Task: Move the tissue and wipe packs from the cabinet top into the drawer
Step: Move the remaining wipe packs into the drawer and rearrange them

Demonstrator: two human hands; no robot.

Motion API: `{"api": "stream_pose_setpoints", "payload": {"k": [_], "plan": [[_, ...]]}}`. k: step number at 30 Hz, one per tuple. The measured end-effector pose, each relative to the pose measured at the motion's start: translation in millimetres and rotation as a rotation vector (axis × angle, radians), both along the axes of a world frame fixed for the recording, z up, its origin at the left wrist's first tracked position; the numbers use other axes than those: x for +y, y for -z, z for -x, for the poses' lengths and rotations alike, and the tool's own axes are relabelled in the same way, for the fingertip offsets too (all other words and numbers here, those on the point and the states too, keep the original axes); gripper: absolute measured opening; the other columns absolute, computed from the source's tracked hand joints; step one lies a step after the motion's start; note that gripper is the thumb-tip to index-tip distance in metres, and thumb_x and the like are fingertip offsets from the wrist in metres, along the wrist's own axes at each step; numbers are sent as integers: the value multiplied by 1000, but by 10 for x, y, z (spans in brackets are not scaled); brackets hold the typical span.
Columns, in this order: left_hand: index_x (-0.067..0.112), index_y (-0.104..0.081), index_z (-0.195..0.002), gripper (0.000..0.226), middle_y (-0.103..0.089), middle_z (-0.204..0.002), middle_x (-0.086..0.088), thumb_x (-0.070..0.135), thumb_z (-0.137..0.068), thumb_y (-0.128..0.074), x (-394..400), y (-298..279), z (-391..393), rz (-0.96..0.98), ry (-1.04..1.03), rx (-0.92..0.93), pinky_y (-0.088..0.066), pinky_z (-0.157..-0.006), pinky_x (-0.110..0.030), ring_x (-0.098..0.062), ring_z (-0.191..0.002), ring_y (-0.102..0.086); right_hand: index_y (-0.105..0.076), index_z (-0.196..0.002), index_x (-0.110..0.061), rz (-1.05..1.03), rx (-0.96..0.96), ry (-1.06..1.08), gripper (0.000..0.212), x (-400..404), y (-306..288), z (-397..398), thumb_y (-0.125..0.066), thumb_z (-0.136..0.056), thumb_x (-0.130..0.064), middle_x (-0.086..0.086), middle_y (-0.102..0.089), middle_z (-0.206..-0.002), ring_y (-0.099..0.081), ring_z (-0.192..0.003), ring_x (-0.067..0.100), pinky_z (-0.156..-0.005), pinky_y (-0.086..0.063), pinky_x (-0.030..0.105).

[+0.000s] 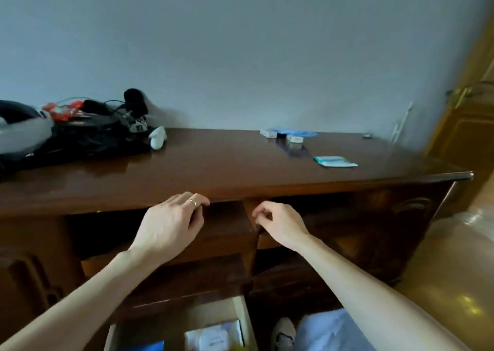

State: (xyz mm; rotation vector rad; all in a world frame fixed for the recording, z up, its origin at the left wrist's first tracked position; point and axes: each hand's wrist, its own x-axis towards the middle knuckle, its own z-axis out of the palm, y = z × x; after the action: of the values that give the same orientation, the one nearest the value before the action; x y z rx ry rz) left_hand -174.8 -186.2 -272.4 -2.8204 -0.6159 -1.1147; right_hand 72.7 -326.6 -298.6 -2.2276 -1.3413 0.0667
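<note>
Both hands reach toward the upper drawers beneath the cabinet top (pixel 213 169): the left hand (pixel 171 225) has its fingers (pixel 197 201) curled at the top edge and grasps nothing, and the right hand (pixel 280 223) is loosely curled and also empty. A teal-and-white tissue pack (pixel 335 161) lies flat on the cabinet top at right, with two small white packs (pixel 283 136) behind it near the wall. The open lower drawer (pixel 242 316) holds a white wipe pack (pixel 215 337) and a blue pack (pixel 149 346).

A plain pale wall (pixel 267 43) backs the glossy dark-wood cabinet (pixel 213 169); yellowish floor (pixel 441 284) at right
</note>
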Motion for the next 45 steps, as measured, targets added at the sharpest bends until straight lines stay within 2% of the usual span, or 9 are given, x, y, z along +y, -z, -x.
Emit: {"api": "stream_pose_setpoints", "payload": {"k": [7,12,22,27,30,33,37,41,45], "plan": [[32,-69,-107,19,-65,-108,12,27,-93,-58,383,-497,-682,64,2,13,-56,-73,-35,-15,-109,-59,-66,-102,-41,-116,-138,173,15,-199,-428,-455,-56,-96,-32,-24,-68,-98,-60,-93,-2,-70,-48,19],[37,-67,-106,21,-62,-114,17,29,-95,-51,603,-534,-1408,128,76,99,-52,-80,-32,-10,-112,-56,-62,-111,-37,-119,-200,371,18,-131,-551,-1024,-60,-93,-34,-18,-64,-109,-55,-111,8,-76,-52,31],[34,-65,-119,27,-58,-125,15,38,-96,-52,953,-371,-2703,214,123,157,-46,-92,-28,-10,-119,-49,-29,-154,-32,182,90,848,83,207,-764,-2752,-46,-86,-76,16,-29,-159,-28,-146,37,-118,-24,52],[35,-52,-136,50,-51,-137,11,59,-92,-50,1170,-240,-2893,224,123,188,-42,-102,-34,-13,-126,-46,-45,-146,-37,273,-37,621,73,709,-692,-2908,-28,-88,-78,8,-49,-150,-42,-139,31,-116,-27,47],[38,-33,-148,82,-38,-149,8,80,-79,-44,1116,-285,-2952,179,129,159,-37,-110,-40,-17,-137,-38,-62,-129,-44,61,41,330,50,1100,-694,-2577,-35,-92,-65,-12,-65,-133,-58,-123,17,-100,-44,37],[44,-19,-154,94,-23,-162,4,87,-74,-43,1101,-329,-3022,223,122,253,-24,-118,-44,-22,-148,-24,-67,-121,-43,-125,-123,217,33,1299,-769,-2360,-45,-96,-47,-19,-69,-120,-62,-112,8,-93,-51,33],[34,-45,-147,60,-42,-156,5,64,-96,-44,1182,-350,-3086,393,71,423,-28,-116,-39,-17,-144,-33,-66,-124,-40,-48,-132,269,32,1360,-837,-2496,-53,-95,-36,-9,-64,-128,-58,-119,15,-98,-49,38],[32,-57,-134,54,-59,-132,2,59,-90,-44,1252,-393,-3055,103,-107,152,-35,-108,-44,-22,-130,-44,-62,-131,-36,-10,-191,376,37,1461,-860,-2764,-56,-94,-35,-4,-59,-138,-49,-129,20,-101,-46,40],[32,-41,-147,68,-25,-160,-11,65,-89,-41,1876,-562,-2857,444,-551,394,-7,-110,-74,-37,-150,-6,-64,-135,-32,157,-354,485,42,1678,-927,-3068,-51,-96,-38,2,-26,-165,-19,-150,26,-117,-28,45]]}}
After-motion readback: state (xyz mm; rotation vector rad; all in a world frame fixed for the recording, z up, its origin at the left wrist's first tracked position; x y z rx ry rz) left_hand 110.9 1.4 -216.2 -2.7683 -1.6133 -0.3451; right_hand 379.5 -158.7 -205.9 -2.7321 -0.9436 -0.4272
